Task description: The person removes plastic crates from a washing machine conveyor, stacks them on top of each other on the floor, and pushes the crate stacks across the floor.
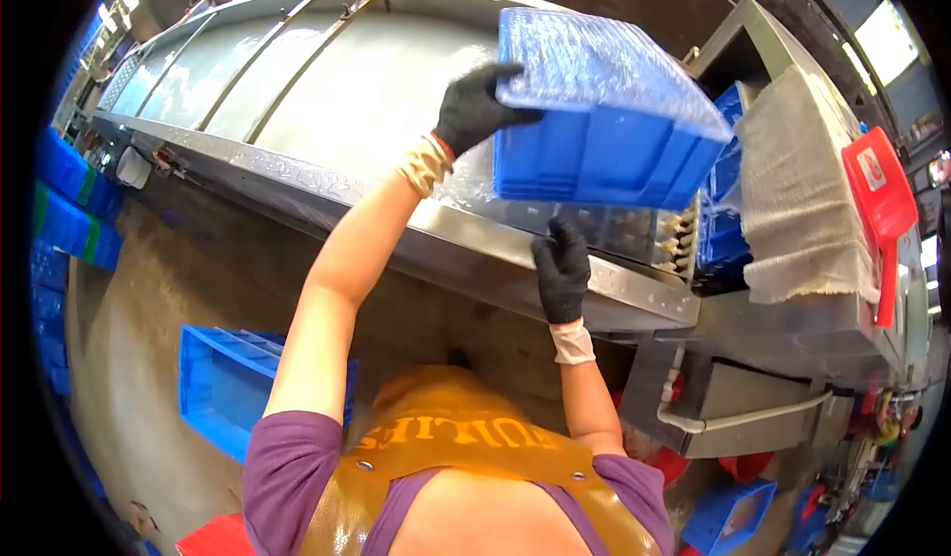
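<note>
My left hand (481, 106), in a black glove, grips the near left corner of a blue plastic crate (604, 155). The crate is tilted above the right end of a long metal trough of water (357, 71). A clear, glossy layer covers its upper face; I cannot tell whether it is water or film. My right hand (563, 271), also black-gloved, is just below the crate's lower edge at the trough's metal rim (475, 239). Its fingers point up and are partly spread, with nothing visible in them.
Right of the trough are more blue crates (725, 229), a metal housing draped with a grey cloth (792, 190) and a red scoop (880, 200). Another blue crate (230, 383) lies on the floor at left. Stacked blue crates (74, 209) line the far left.
</note>
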A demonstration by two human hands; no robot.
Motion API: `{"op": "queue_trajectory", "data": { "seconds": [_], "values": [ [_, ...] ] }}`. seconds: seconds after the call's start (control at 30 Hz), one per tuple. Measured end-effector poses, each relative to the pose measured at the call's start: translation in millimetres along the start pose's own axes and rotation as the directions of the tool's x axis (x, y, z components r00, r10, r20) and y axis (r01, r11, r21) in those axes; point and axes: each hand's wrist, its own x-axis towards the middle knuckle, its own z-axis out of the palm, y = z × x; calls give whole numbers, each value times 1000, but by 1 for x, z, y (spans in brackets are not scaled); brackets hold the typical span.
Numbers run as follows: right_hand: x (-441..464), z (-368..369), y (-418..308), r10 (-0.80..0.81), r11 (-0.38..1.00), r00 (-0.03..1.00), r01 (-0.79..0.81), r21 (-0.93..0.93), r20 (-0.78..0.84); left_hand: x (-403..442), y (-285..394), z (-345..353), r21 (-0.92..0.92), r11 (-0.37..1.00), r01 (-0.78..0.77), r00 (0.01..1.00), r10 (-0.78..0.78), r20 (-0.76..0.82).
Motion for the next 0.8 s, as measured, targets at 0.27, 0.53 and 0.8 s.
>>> {"op": "queue_trajectory", "data": {
  "seconds": [0.27, 0.53, 0.8],
  "values": [
    [42, -3, -50, 68, 545, 995, -97, 833, 72, -31, 50, -52, -308, 941, 138, 974, -185, -130],
    [11, 64, -69, -342, 933, 914, 303, 194, 217, -129, 46, -162, -418, 905, 83, 891, -255, -375],
    [-37, 174, -147, -382, 923, 693, 246, 298, 612, -263, 120, -222, 365, 855, 368, 767, -56, -640]
  ]
}}
